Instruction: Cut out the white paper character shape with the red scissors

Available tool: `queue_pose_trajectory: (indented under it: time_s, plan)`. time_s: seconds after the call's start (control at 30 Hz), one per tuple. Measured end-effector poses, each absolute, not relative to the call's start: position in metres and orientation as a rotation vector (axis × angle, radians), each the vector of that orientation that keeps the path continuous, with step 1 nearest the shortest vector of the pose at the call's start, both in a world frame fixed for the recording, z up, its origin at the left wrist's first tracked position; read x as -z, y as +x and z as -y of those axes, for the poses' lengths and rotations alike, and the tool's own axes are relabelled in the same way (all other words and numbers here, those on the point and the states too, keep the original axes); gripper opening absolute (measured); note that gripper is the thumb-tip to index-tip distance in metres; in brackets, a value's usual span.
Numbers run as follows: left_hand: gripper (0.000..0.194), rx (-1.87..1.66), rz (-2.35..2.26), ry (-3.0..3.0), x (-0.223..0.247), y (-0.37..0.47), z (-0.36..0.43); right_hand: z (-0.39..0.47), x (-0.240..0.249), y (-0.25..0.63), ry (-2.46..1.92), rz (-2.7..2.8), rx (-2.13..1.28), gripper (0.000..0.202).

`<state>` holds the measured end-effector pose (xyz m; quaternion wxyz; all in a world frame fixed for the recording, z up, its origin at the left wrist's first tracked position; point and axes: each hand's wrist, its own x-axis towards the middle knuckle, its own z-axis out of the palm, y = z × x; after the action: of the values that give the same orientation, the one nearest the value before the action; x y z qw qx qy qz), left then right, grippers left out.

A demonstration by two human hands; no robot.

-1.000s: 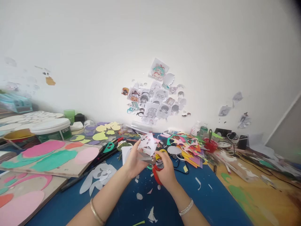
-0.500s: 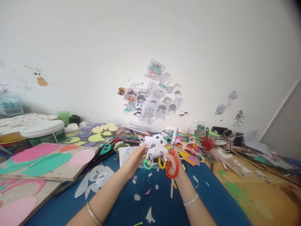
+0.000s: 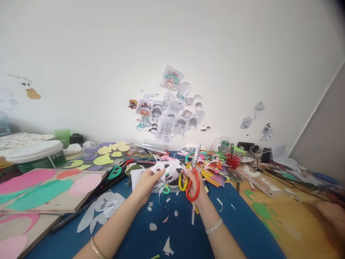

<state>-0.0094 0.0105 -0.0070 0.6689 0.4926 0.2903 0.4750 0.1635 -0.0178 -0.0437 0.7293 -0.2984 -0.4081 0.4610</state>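
My left hand (image 3: 145, 181) and my right hand (image 3: 192, 181) together hold a white paper cutout (image 3: 167, 169) with holes cut in it, above the blue table top (image 3: 140, 233). The right hand also grips red-handled scissors (image 3: 194, 172), their blades pointing up and closed. A yellow ring-handled tool (image 3: 183, 182) and a green one (image 3: 165, 189) lie just under the paper. White paper scraps (image 3: 153, 226) are scattered on the blue surface between my forearms.
A pile of coloured paper pieces (image 3: 212, 167) lies right of my hands. Boards with pink and green shapes (image 3: 40, 189) fill the left, behind them a white tub (image 3: 33, 154). Markers (image 3: 118, 174), a red bowl (image 3: 232, 161) and bottles (image 3: 217, 144) stand further back. Another person's hand (image 3: 332, 214) shows at far right.
The scissors swung from lying low under the paper to pointing upward beside it. Both hands now hold the cutout, which has turned and dropped slightly. The view shifted right.
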Motion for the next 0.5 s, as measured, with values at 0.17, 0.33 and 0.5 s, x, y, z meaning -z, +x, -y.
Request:
queue_pose_trajectory:
  time_s: [0.17,0.33,0.5]
  plan:
    - [0.024,-1.071,-0.541,0.846,0.011,-0.007,-0.017,0.015,0.047,0.160,-0.693,0.930,-1.002,0.028]
    - [0.015,-1.078,-0.469,0.833,0.013,-0.007,-0.017,0.013,0.050,0.154,-0.828,1.003,-0.970,0.046]
    - [0.010,-1.039,-0.432,0.806,0.011,-0.005,-0.014,0.011,0.053,0.152,-0.880,0.997,-0.960,0.047]
